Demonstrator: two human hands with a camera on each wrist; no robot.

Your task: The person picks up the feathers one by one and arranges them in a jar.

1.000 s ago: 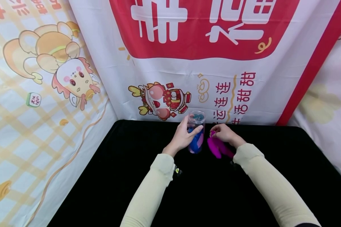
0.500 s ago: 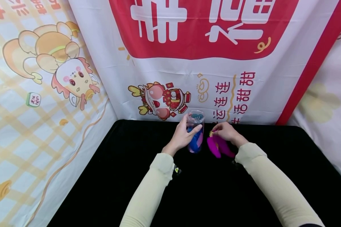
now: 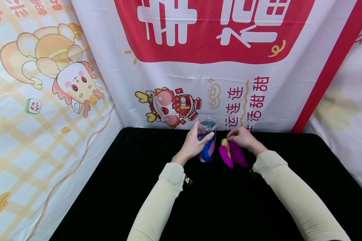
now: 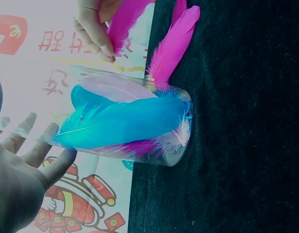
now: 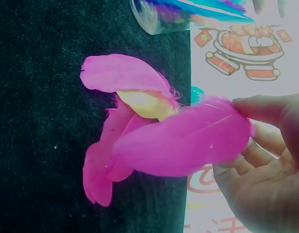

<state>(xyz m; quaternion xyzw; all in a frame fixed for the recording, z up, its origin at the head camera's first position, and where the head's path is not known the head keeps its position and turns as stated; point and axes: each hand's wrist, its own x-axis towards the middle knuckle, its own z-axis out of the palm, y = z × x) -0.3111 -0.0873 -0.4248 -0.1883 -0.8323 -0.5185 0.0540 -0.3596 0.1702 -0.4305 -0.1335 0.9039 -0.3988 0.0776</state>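
Observation:
My left hand (image 3: 193,142) grips a clear jar (image 4: 181,158) that stands upright on the black tabletop. Blue feathers (image 4: 127,121), pale pink ones and a bit of purple fill it, and its top shows no lid. To the jar's right, my right hand (image 3: 244,138) pinches one magenta feather (image 5: 188,145) by its end between thumb and finger. Beneath that, in the right wrist view, lie more magenta feathers (image 5: 120,73) with a yellow feather (image 5: 147,103) among them. How many lie there is unclear because they overlap.
The black-covered table (image 3: 217,207) ends at a white and red printed banner (image 3: 175,73) close behind the jar. A patterned cloth (image 3: 48,134) hangs along the left side. A small teal thing (image 5: 197,94) shows near the feathers in the right wrist view.
My right hand has shifted slightly right and drawn a magenta feather aside, so more of the yellow one shows. The left hand stays on the jar.

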